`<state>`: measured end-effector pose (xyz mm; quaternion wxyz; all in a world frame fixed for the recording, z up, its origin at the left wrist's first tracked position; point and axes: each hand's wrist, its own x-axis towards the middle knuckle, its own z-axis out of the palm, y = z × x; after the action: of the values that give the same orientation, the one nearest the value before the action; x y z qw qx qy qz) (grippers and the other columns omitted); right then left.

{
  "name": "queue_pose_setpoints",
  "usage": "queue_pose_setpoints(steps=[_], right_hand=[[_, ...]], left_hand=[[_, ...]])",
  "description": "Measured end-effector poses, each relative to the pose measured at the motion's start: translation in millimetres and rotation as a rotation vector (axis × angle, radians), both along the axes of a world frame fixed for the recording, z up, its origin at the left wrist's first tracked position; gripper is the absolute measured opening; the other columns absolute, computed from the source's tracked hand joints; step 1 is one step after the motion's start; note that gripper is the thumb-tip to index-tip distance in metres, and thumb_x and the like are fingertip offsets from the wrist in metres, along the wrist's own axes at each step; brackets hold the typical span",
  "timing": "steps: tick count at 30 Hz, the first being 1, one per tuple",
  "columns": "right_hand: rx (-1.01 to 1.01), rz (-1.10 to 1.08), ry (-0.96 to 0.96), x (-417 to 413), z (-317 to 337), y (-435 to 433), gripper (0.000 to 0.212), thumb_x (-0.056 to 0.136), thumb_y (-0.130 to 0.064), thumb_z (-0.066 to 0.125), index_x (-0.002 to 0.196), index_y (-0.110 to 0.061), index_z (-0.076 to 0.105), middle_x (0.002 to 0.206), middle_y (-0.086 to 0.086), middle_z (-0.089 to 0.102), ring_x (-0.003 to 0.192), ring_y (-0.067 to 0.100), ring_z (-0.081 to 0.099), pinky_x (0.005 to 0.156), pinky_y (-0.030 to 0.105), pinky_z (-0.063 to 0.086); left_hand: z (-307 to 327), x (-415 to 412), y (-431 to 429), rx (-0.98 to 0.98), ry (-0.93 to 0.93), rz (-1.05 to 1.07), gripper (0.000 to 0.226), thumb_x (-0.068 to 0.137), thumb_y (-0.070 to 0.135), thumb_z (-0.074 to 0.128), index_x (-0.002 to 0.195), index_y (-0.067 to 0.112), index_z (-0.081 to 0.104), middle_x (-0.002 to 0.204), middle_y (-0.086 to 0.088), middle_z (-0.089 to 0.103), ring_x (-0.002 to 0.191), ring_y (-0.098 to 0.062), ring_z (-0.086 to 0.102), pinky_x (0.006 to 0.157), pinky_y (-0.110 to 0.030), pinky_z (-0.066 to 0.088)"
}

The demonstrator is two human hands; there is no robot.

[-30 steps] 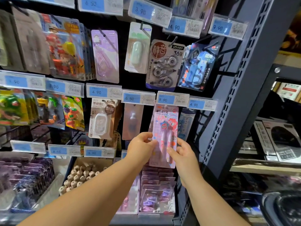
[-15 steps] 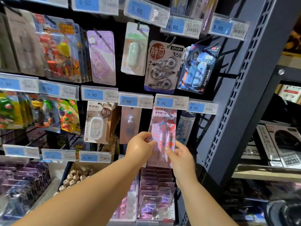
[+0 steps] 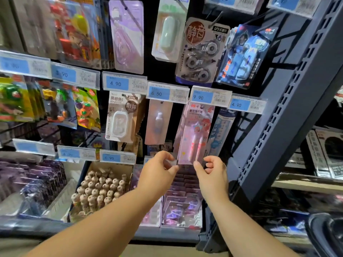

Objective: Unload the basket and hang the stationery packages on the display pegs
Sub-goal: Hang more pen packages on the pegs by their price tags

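- Dark pegboard (image 3: pixel 163 73) with blue price tags (image 3: pixel 211 95); grey upright (image 3: pixel 282 125) at right.
- Left hand (image 3: pixel 159 170) and right hand (image 3: pixel 213 168), curled, at pink pack's (image 3: pixel 196 134) bottom edge; grip unclear.

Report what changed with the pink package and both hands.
The pink package went up until its top sits behind the 9.90 price tag. Both hands slid down from its sides to its bottom edge: the left hand pinches the lower corner, the right hand only touches with its thumb. The beige package beside it hangs unchanged.

Two hands (image 3: pixel 157 175), price tags (image 3: pixel 124 83) — perhaps twelve
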<state>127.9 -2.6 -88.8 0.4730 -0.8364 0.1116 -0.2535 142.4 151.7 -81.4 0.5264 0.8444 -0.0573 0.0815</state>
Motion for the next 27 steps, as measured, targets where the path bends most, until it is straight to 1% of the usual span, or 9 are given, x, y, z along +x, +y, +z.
queue_pose_setpoints(steps=[3, 6, 11, 15, 17, 20, 23, 25, 27], right_hand=[[-0.132, 0.199, 0.043, -14, -18, 23, 0.017, 0.088, -0.030, 0.068, 0.097, -0.031, 0.053, 0.099, -0.012, 0.047, 0.080, 0.002, 0.050, 0.066, 0.009, 0.038], [-0.254, 0.420, 0.162, -30, -44, 45, 0.015, 0.087, -0.023, 0.070, 0.088, -0.028, 0.055, 0.088, -0.006, 0.049, 0.067, 0.004, 0.046, 0.065, 0.009, 0.039], [-0.345, 0.676, 0.612, -57, -117, 85, 0.017, 0.089, -0.025, 0.068, 0.078, -0.026, 0.055, 0.066, -0.008, 0.047, 0.057, 0.004, 0.041, 0.058, 0.021, 0.034], [-0.439, 0.778, 0.927, -77, -189, 138, 0.013, 0.090, -0.032, 0.067, 0.085, -0.021, 0.061, 0.067, -0.011, 0.051, 0.060, 0.003, 0.045, 0.055, 0.019, 0.034], [-0.431, 0.800, 1.044, -89, -229, 159, 0.023, 0.088, -0.030, 0.070, 0.073, -0.024, 0.054, 0.064, -0.010, 0.050, 0.059, 0.004, 0.043, 0.056, 0.021, 0.036], [-0.459, 0.785, 1.166, -111, -279, 176, 0.027, 0.089, -0.032, 0.069, 0.072, -0.021, 0.051, 0.074, 0.002, 0.057, 0.069, 0.016, 0.052, 0.063, 0.030, 0.040], [-0.606, 0.825, 1.404, -140, -308, 179, 0.031, 0.094, -0.038, 0.059, 0.082, -0.011, 0.052, 0.087, 0.011, 0.062, 0.075, 0.026, 0.058, 0.056, 0.028, 0.037], [-0.537, 0.806, 1.539, -163, -325, 178, 0.040, 0.090, -0.045, 0.062, 0.097, -0.007, 0.056, 0.080, 0.012, 0.061, 0.062, 0.027, 0.059, 0.054, 0.028, 0.042], [-0.473, 0.757, 1.603, -184, -336, 178, 0.041, 0.087, -0.048, 0.066, 0.088, -0.010, 0.051, 0.068, 0.008, 0.050, 0.045, 0.020, 0.044, 0.042, 0.023, 0.034]], left_hand=[[-28, -21, 27, 0.035, 0.018, -0.032, 0.012, 0.088, 0.025, 0.070, 0.091, 0.027, 0.059, 0.073, 0.007, 0.062, 0.066, -0.012, 0.057, 0.062, -0.026, 0.046], [-67, -45, 66, 0.124, 0.080, -0.073, 0.016, 0.086, 0.024, 0.073, 0.087, 0.028, 0.058, 0.074, 0.005, 0.065, 0.068, -0.014, 0.059, 0.067, -0.029, 0.048], [-152, -88, 154, 0.392, 0.334, -0.106, 0.014, 0.085, 0.030, 0.072, 0.092, 0.024, 0.062, 0.078, 0.007, 0.062, 0.081, -0.020, 0.063, 0.066, -0.027, 0.040], [-219, -130, 216, 0.640, 0.563, -0.164, 0.026, 0.088, 0.035, 0.068, 0.109, 0.020, 0.064, 0.103, -0.001, 0.071, 0.101, -0.024, 0.065, 0.072, -0.027, 0.040], [-244, -146, 236, 0.724, 0.650, -0.213, 0.032, 0.089, 0.041, 0.065, 0.114, 0.022, 0.062, 0.112, -0.002, 0.069, 0.106, -0.024, 0.062, 0.078, -0.027, 0.043], [-270, -166, 256, 0.783, 0.726, -0.266, 0.042, 0.083, 0.056, 0.060, 0.108, 0.023, 0.063, 0.109, -0.004, 0.066, 0.105, -0.028, 0.061, 0.083, -0.031, 0.048], [-287, -187, 268, 0.903, 0.743, -0.271, 0.025, 0.082, 0.042, 0.063, 0.097, 0.023, 0.061, 0.101, -0.001, 0.063, 0.098, -0.025, 0.062, 0.072, -0.032, 0.051], [-299, -202, 273, 0.961, 0.779, -0.234, 0.028, 0.084, 0.040, 0.067, 0.103, 0.024, 0.054, 0.110, -0.002, 0.057, 0.107, -0.024, 0.056, 0.078, -0.034, 0.049], [-312, -214, 277, 0.927, 0.887, -0.151, 0.052, 0.083, 0.045, 0.070, 0.121, 0.018, 0.046, 0.123, -0.005, 0.049, 0.117, -0.024, 0.049, 0.088, -0.036, 0.046]])
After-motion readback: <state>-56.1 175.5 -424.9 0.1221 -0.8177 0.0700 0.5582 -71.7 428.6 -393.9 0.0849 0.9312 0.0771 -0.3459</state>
